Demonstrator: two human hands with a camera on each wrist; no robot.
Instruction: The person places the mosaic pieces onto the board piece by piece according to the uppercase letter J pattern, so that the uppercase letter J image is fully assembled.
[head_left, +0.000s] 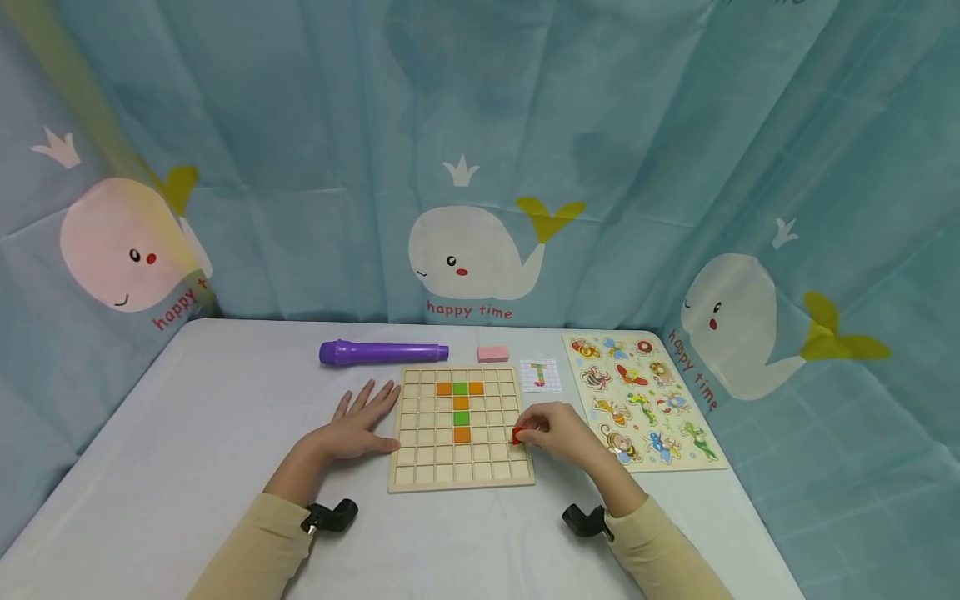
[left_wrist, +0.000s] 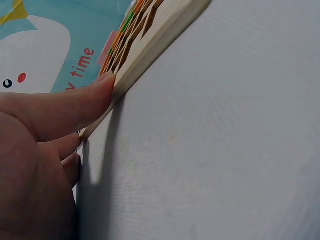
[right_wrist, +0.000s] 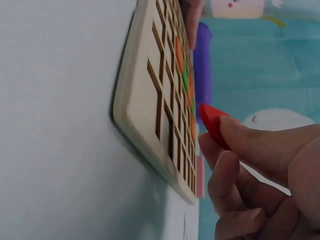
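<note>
A wooden grid board (head_left: pixel 442 484) lies on the table with orange tiles (head_left: pixel 462 435) and green tiles (head_left: pixel 461 418) set in its cells. They form a bar near the top and a column running down from it. At the board's left edge, my left hand (head_left: pixel 347 429) lies with fingers spread, its thumb touching the frame in the left wrist view. My right hand (head_left: pixel 558 431) pinches a small red tile (right_wrist: pixel 213 124) between thumb and index finger. That tile has a curved side and is held over the board's right edge, above the surface in the right wrist view.
A small pattern card (head_left: pixel 551 376) lies just beyond the board's upper right corner. Behind the board are a pink block (head_left: pixel 492 354) and a purple microphone (head_left: pixel 384 353). An insect picture puzzle board (head_left: pixel 585 367) lies to the right. A whale-print curtain (head_left: pixel 315 250) hangs around the table.
</note>
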